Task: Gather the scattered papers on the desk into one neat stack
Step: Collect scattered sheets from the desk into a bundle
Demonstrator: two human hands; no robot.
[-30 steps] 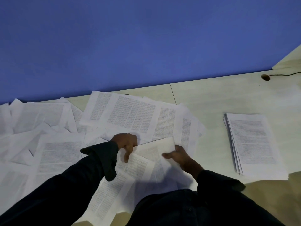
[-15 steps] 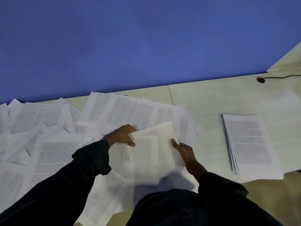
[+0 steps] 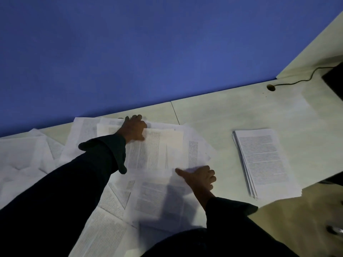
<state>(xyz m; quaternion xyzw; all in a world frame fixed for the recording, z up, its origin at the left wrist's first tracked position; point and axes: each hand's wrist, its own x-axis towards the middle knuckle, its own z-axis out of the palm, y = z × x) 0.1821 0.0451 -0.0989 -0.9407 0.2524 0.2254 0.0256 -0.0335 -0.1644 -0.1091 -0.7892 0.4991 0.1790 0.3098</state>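
Observation:
Scattered printed papers cover the left and middle of the pale desk. A small sheaf of sheets lies on top of the far ones near the blue wall. My left hand reaches over to the sheaf's far edge, fingers bent over that edge and thumb on the top sheet. My right hand holds the sheaf's near right corner, thumb stretched along the paper and fingers curled. A gathered stack of papers lies apart on the right.
The blue wall runs along the desk's back. At the far right a cable leads from a grommet hole to a dark object. The desk's front edge drops off below the stack.
Both hands carried the lifted sheaf away from me and set it on the far papers. My left hand moved furthest, up to the sheets by the wall.

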